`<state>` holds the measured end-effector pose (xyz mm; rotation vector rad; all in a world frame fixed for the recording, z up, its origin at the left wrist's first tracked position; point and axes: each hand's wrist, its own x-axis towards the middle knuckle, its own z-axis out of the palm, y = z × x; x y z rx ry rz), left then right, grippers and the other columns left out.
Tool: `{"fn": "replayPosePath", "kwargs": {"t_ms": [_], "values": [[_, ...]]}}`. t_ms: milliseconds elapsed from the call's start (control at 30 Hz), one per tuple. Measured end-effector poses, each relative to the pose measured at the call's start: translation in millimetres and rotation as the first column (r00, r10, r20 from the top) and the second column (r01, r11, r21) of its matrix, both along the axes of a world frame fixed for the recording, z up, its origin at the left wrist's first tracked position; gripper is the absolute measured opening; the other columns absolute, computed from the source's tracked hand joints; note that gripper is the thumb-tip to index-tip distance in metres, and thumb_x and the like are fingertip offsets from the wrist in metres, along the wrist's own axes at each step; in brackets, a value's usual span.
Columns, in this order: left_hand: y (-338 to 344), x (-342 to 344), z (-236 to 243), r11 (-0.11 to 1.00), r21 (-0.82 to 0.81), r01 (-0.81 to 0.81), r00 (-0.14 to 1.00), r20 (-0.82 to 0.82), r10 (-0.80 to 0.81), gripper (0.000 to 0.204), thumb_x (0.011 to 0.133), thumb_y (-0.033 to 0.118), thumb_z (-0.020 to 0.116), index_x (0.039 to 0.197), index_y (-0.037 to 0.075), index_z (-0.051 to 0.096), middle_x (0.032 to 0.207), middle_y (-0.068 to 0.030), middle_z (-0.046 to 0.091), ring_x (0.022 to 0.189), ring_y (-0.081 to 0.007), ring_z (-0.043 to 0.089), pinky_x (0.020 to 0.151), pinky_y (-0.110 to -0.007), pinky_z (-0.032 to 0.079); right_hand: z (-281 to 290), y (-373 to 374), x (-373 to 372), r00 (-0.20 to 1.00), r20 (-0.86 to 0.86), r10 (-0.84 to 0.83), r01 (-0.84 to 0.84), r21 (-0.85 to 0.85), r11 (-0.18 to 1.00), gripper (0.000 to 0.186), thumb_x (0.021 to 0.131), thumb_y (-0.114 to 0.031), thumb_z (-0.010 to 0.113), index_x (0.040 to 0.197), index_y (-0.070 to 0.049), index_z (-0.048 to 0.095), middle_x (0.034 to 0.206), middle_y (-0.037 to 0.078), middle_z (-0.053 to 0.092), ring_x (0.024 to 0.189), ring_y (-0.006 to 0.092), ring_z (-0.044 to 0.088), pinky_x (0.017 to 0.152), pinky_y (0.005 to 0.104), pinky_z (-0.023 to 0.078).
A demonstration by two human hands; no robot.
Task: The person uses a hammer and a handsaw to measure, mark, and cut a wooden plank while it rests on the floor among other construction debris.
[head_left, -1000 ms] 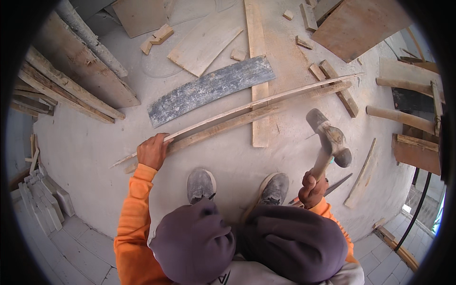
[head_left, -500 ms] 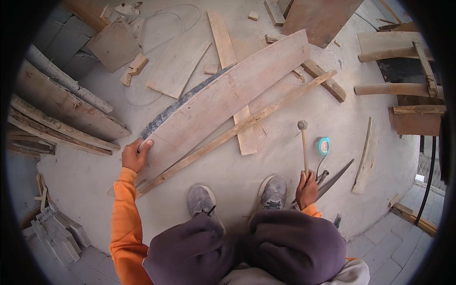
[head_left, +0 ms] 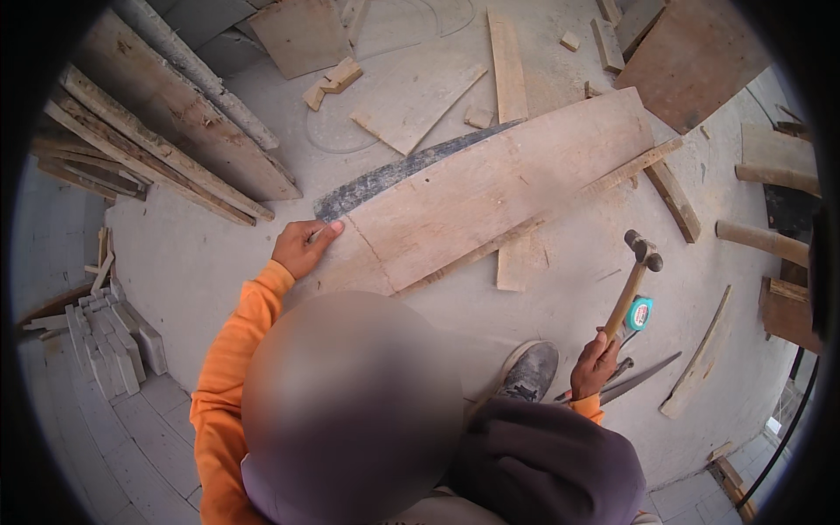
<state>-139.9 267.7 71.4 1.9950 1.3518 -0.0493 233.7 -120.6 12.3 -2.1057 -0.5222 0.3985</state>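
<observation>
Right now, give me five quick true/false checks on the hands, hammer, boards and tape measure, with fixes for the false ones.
1. The right hand holds the hammer by its handle. True.
2. The left hand touches nothing. False: its grip is on the wide board, at the left end.
3. The teal tape measure lies on the floor. True.
4. The hammer is striking the wide board. False: a gap shows between them.
5. The dark gray board shows past the wide board's far edge. True.
</observation>
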Motion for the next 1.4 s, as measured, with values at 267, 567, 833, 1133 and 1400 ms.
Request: {"fn": "replayPosePath", "kwargs": {"t_ms": [267,567,833,1133,1400], "values": [[3.3,-2.1,-29.2,0.995,-0.101,-0.008,0.996,-0.086,-0.001,0.070,0.098,0.060,0.050,0.096,-0.006,0.073,0.071,-0.0186,0.066,0.068,-0.0245,0.063,0.072,-0.039,0.050,-10.7,10.1,5.0,0.993,0.089,0.081,-0.070,-0.121,0.990,0.027,0.105,-0.026,0.052,0.108,0.001,0.059,0.066,-0.002,0.047,0.056,0.0063,0.040,0.051,0.0235,0.033],[24.4,-5.5,-55.0,0.997,-0.065,-0.033,0.981,-0.195,0.019,0.073,0.092,0.067,0.053,0.099,-0.002,0.075,0.086,-0.0246,0.070,0.083,-0.0341,0.067,0.078,-0.043,0.051,-35.2,-15.2,15.1,0.991,0.126,-0.049,0.079,-0.240,0.968,0.039,0.104,-0.033,0.054,0.114,0.004,0.058,0.075,0.003,0.051,0.065,0.0106,0.045,0.058,0.0260,0.037],[33.0,37.8,-19.4,0.962,0.271,0.034,0.997,0.063,-0.052,0.042,0.096,0.043,0.063,0.098,0.002,0.074,0.097,-0.0170,0.071,0.090,-0.0294,0.068,0.083,-0.040,0.053,-27.2,-26.7,12.4,0.992,-0.007,-0.126,0.123,-0.168,0.978,0.037,0.105,-0.035,0.052,0.111,0.001,0.058,0.066,-0.002,0.043,0.056,0.0053,0.038,0.051,0.0229,0.030],[61.5,188.4,-70.5,0.966,0.149,0.211,0.971,0.078,-0.225,0.045,0.099,0.036,0.059,0.119,-0.003,0.067,0.114,-0.0232,0.067,0.106,-0.0338,0.064,0.093,-0.041,0.050,-16.3,26.7,-17.4,0.998,0.068,0.006,-0.024,0.261,0.965,0.031,0.106,-0.034,0.049,0.099,-0.003,0.050,0.059,-0.003,0.042,0.047,0.0032,0.038,0.044,0.0200,0.030],[35.6,251.0,-87.0,0.979,0.153,0.138,0.990,-0.062,-0.130,0.055,0.100,0.048,0.052,0.119,-0.002,0.061,0.126,-0.0224,0.054,0.121,-0.0370,0.051,0.104,-0.044,0.041,-23.5,32.0,-12.7,0.979,0.110,0.171,-0.184,0.125,0.975,0.029,0.104,-0.029,0.053,0.097,-0.001,0.054,0.061,0.000,0.052,0.050,0.0075,0.049,0.048,0.0228,0.039]]}}
